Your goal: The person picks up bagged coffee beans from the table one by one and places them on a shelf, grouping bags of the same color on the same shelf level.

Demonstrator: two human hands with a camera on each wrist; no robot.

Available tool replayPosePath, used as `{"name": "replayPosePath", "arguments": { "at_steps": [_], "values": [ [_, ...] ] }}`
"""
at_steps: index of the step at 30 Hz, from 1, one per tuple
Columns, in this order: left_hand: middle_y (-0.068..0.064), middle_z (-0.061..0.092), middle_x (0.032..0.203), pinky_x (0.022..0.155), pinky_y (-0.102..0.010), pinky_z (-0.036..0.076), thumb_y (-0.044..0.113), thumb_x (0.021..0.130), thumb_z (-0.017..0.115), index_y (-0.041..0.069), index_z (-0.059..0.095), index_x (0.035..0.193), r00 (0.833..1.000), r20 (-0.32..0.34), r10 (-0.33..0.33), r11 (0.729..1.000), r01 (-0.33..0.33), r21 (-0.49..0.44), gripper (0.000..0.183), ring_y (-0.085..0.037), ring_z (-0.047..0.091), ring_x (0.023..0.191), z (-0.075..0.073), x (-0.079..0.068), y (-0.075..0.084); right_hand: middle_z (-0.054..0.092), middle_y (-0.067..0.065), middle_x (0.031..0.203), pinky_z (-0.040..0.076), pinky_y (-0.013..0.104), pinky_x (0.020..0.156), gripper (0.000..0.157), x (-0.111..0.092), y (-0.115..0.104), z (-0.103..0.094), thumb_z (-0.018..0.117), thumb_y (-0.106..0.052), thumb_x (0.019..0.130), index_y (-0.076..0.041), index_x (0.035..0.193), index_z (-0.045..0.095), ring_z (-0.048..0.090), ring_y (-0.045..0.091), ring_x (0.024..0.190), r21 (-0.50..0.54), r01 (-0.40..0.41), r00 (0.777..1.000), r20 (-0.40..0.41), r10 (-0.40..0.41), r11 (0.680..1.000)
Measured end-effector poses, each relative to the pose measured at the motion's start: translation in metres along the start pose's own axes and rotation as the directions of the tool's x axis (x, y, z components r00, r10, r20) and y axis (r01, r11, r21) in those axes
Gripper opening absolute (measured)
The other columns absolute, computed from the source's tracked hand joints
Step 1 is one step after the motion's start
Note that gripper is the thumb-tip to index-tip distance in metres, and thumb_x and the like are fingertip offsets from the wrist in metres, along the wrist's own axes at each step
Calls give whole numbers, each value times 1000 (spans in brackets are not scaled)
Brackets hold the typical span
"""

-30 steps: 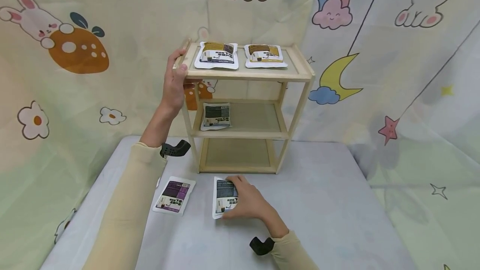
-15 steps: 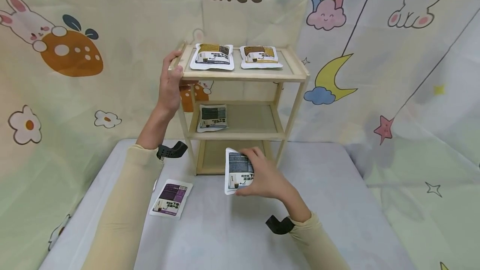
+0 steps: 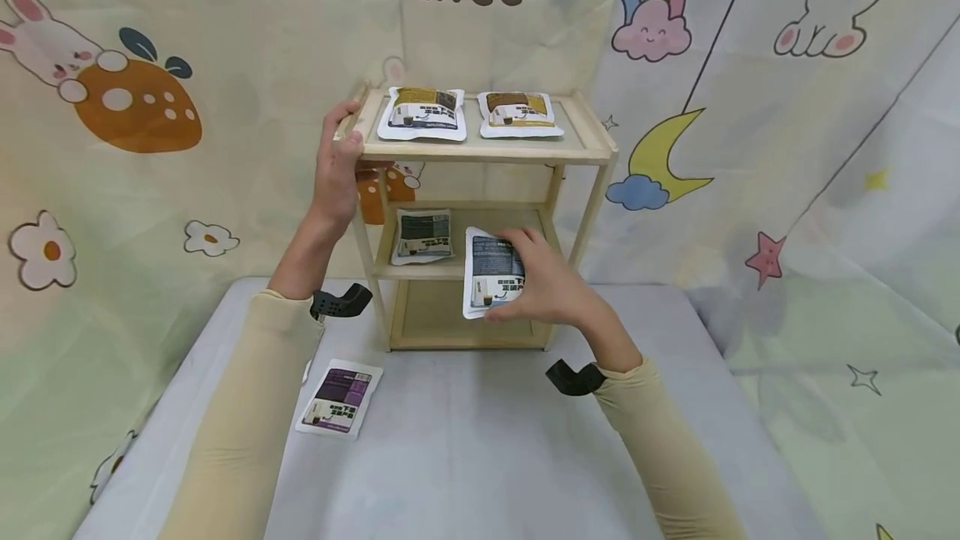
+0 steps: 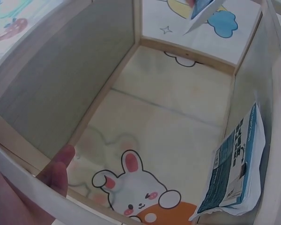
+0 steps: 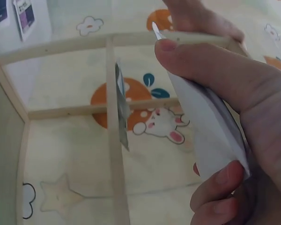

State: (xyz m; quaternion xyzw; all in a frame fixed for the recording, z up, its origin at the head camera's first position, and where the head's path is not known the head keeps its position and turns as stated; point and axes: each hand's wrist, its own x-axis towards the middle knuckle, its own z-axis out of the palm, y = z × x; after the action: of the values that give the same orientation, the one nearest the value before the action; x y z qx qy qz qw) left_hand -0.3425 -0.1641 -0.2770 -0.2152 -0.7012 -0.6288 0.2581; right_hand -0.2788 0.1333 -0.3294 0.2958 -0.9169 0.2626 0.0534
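My right hand (image 3: 551, 277) pinches a white pouch with a dark blue label (image 3: 491, 273) by its right side, in front of the middle shelf's front edge. In the right wrist view thumb and fingers clasp the white pouch (image 5: 201, 126). My left hand (image 3: 335, 173) grips the top left corner of the small wooden rack (image 3: 480, 153); in the left wrist view its fingertips (image 4: 61, 173) curl under the top board. A pouch with a dark green-grey label (image 3: 423, 236) lies at the left of the middle shelf.
Two pouches with gold-brown labels, a left one (image 3: 422, 115) and a right one (image 3: 519, 115), lie on the top shelf. A purple-labelled pouch (image 3: 340, 398) lies on the white table (image 3: 442, 457), front left, partly covering another white edge. A printed cloth hangs behind.
My right hand has lifted the blue-labelled pouch off the table and carried it up and slightly right to the middle shelf's height. My left hand keeps its grip on the rack.
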Motion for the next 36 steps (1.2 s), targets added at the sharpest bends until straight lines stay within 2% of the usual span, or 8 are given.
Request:
{"name": "replayPosePath", "arguments": {
  "at_steps": [5,9,16,20,26,32,36],
  "values": [
    [-15,47,122,69,-34,43,38,93,33,16,32,144,1000,0,7,1000,-7,-3,55,-36,55,88,2,-1,-1,41,11,131,44,44,88,106,24,12,-13,91,-46,56,-12,142,40,47,25,105,9,-27,999,37,27,1000],
    [-15,46,123,69,-35,43,39,93,34,16,32,144,1000,8,9,1000,-9,-16,56,-35,55,87,5,-2,-2,43,10,130,43,43,91,105,40,21,-20,90,-47,57,-13,143,41,48,25,106,2,-84,995,58,83,997],
    [-16,46,122,67,-33,43,39,93,34,19,33,144,1000,2,-8,1000,8,-19,55,-29,56,85,8,0,-1,32,10,147,38,48,100,110,68,29,-30,88,-52,59,-15,148,34,40,28,127,-9,-182,977,111,182,983],
    [-16,46,122,68,-35,42,40,92,33,19,32,144,1000,15,-1,1000,2,-11,56,-33,54,86,9,2,-1,32,9,148,37,48,101,110,79,35,-33,89,-51,59,-17,148,34,38,28,129,6,-226,964,146,223,974],
    [-16,47,122,68,-35,42,42,91,33,16,30,145,999,36,-1,1000,0,2,60,-34,53,87,11,3,-3,34,7,147,35,48,102,107,85,44,-29,89,-47,60,-17,148,35,37,26,128,46,-287,942,194,273,957],
    [-16,44,128,70,-37,42,41,92,33,19,31,146,1000,22,-6,1000,6,10,58,-31,54,88,7,2,-1,42,6,141,35,45,102,101,97,54,-18,90,-42,62,-14,145,39,40,24,125,78,-284,941,215,262,956],
    [-16,44,127,70,-36,42,41,93,33,20,31,145,1000,11,-17,1000,17,26,57,-28,54,87,1,-1,1,40,5,144,34,43,104,102,102,55,-13,90,-44,61,-15,145,39,39,23,128,47,-298,934,220,281,953]
  ]
}}
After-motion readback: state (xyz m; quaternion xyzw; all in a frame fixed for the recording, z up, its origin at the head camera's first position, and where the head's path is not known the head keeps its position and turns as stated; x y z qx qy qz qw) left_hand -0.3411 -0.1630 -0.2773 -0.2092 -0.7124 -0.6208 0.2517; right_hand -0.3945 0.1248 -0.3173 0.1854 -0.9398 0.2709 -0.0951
